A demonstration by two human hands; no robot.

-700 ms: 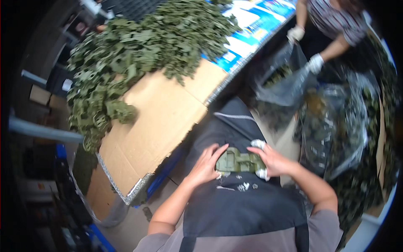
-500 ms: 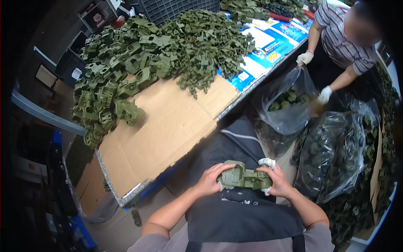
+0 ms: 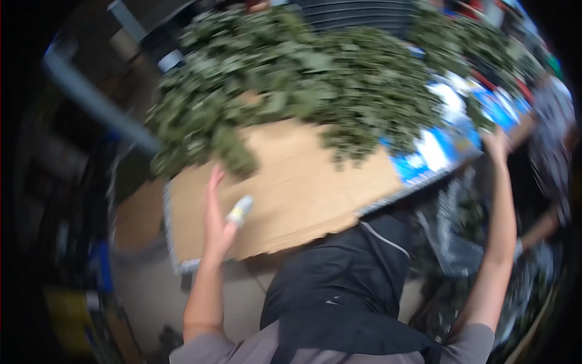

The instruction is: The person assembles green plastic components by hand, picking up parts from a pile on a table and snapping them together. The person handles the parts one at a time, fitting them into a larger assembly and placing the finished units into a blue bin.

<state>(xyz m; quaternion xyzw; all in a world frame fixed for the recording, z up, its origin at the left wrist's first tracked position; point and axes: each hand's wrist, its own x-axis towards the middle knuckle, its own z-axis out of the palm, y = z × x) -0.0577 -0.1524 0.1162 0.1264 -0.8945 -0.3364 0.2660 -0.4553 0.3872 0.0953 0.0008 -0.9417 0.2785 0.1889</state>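
Observation:
My left hand (image 3: 218,224) is over the cardboard (image 3: 297,194) at the table's near left, fingers stretched out and empty, a white cover on its thumb. It is just below a moulded olive-green plastic part (image 3: 235,151) at the pile's near edge. My right arm stretches to the far right, where my right hand (image 3: 497,144) is close to another olive-green plastic part (image 3: 478,112) over the blue printed sheet. Motion smears that hand, so whether its fingers still touch the part is unclear.
A big pile of green plastic parts (image 3: 260,79) covers the far left of the table, beside smaller parts (image 3: 382,85). A black crate (image 3: 357,15) stands behind. At right are a co-worker (image 3: 548,133) and clear plastic bags (image 3: 451,242). A grey metal bar (image 3: 97,100) crosses the left.
My hands have parted from the green part held between them in front of my apron. The left moved over the cardboard, the right far out to the right. The whole view has shifted.

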